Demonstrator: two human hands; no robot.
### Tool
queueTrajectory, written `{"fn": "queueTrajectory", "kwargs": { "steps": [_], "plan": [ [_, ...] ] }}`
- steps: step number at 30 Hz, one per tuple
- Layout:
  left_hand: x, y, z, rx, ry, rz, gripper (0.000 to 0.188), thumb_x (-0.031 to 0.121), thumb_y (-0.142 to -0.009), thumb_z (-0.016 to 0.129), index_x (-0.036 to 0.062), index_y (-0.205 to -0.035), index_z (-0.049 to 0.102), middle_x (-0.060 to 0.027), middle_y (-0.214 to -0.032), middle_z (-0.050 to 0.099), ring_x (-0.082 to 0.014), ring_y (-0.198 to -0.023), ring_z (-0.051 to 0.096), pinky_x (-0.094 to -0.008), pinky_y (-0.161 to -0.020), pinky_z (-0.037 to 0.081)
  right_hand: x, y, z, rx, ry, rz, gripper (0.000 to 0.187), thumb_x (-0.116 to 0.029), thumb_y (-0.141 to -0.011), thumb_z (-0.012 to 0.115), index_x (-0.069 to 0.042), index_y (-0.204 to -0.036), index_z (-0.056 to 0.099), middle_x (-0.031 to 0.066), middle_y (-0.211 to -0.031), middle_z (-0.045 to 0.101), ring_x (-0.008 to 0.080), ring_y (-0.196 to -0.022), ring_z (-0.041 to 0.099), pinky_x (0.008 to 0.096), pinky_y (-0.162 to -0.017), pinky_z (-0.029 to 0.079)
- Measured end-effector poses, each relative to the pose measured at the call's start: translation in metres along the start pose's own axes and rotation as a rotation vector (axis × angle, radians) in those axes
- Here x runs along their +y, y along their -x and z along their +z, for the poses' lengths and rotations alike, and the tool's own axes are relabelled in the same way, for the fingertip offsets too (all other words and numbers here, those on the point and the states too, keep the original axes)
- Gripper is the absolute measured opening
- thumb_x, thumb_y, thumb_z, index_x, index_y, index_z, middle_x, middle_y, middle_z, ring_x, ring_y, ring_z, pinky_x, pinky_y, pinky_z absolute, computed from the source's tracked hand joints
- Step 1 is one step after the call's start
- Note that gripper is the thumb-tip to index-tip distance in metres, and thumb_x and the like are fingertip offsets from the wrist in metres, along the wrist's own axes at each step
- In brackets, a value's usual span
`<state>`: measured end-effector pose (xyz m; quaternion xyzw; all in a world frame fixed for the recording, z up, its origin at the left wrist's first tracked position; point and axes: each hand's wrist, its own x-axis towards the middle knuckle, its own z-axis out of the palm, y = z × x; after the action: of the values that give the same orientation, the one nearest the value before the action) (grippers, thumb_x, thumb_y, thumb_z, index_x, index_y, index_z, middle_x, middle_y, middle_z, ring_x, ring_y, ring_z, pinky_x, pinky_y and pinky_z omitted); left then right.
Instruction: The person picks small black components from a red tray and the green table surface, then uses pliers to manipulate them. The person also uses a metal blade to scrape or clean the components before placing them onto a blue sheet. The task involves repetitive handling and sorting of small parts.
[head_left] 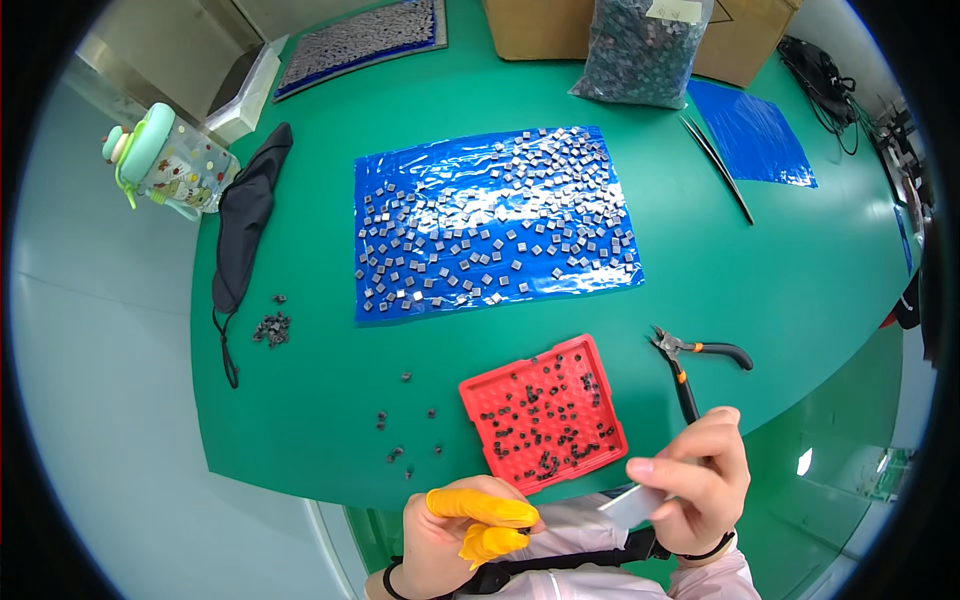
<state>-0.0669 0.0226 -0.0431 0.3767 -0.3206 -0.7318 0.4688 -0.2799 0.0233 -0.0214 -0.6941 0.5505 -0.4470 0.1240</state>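
My left hand, with yellow covers on some of its fingers, is closed in a pinch near the table's front edge. Between its fingertips a small dark part just shows. To the right, my right hand grips a flat, pale metal-looking blade, its free end pointing toward the left hand. Just beyond both hands lies a red tray with many small black parts scattered in it. Several loose dark parts rest on the table left of the tray. Black-handled cutting pliers lie beyond my right hand.
A blue film sheet dotted with small metal squares covers the table's middle. Tweezers, another blue sheet, a filled plastic bag and cardboard boxes stand at the back. A black pouch and bottle line the left edge.
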Motion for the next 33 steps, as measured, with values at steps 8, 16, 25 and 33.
{"fn": "queueTrajectory", "kwargs": {
  "steps": [8,16,25,33],
  "plan": [
    [-0.001,0.001,-0.001,-0.012,-0.083,0.025,0.021,0.006,-0.074,0.078,-0.0016,-0.089,0.066,-0.0134,-0.084,0.065,-0.0175,-0.071,0.062,-0.0258,-0.061,0.049,-0.01,-0.006,0.003,-0.177,-0.266,0.201,0.021,-0.023,-0.079,0.073,-0.008,-0.093,0.072,0.002,-0.073,0.047,0.0131,-0.056,0.043,0.0263,-0.051,0.034],
    [-0.009,0.008,0.0,0.078,-0.076,-0.019,0.035,0.0,-0.072,0.078,-0.0021,-0.103,0.061,-0.0119,-0.086,0.067,-0.0186,-0.077,0.066,-0.0288,-0.069,0.054,-0.014,-0.008,0.005,-0.218,-0.362,0.024,0.029,-0.015,-0.061,0.084,-0.016,-0.088,0.075,-0.0028,-0.069,0.041,0.0116,-0.054,0.04,0.0265,-0.047,0.029],
    [-0.014,0.002,-0.002,0.036,0.098,-0.03,0.03,0.002,-0.076,0.074,-0.0041,-0.104,0.062,-0.0124,-0.085,0.068,-0.0191,-0.077,0.065,-0.0275,-0.069,0.053,-0.015,-0.005,0.001,-0.18,0.079,-0.387,0.042,-0.017,-0.059,0.079,-0.028,-0.099,0.074,-0.0021,-0.074,0.032,0.0117,-0.059,0.035,0.0263,-0.047,0.025],
    [-0.007,0.005,-0.007,0.015,0.118,-0.136,0.032,-0.008,-0.075,0.072,-0.0064,-0.105,0.061,-0.0157,-0.088,0.069,-0.0261,-0.084,0.069,-0.0359,-0.076,0.057,-0.002,-0.001,-0.009,-0.195,0.031,-0.259,0.041,-0.012,-0.054,0.075,-0.02,-0.094,0.074,-0.0013,-0.072,0.035,0.0129,-0.057,0.036,0.0275,-0.048,0.026]
  ]
}}
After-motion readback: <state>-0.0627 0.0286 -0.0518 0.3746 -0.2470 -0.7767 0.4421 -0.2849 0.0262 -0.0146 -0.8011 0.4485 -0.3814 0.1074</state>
